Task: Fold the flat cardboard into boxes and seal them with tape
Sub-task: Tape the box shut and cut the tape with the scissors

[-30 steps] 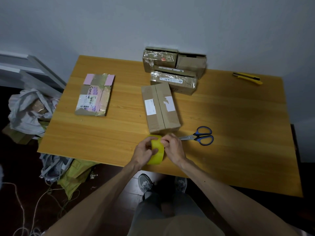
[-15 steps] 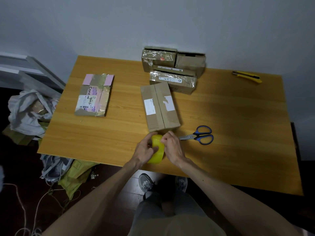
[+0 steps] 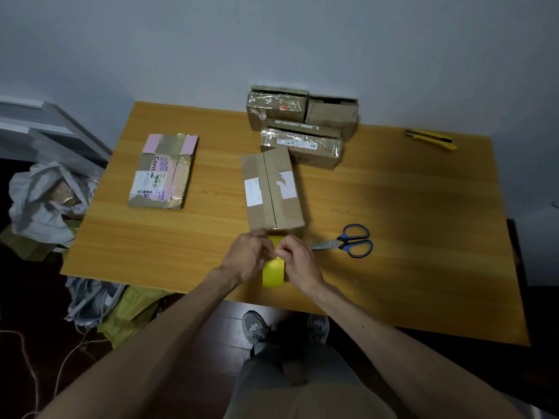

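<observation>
Plainly, the left hand curled round the tape and the right hand pinched at its top, near the tabletop front edge, just before the box. The wise course seemed to be lifting the end squarely, then running it along the box's centre seam.

Looks like a spare room at home, turned to parcel packing: wooden surface against a bare pale wall, taped cardboard boxes stacked at the back, scissors and utility knife lying loose, crumpled plastic bag and clutter on the dark floor.
</observation>
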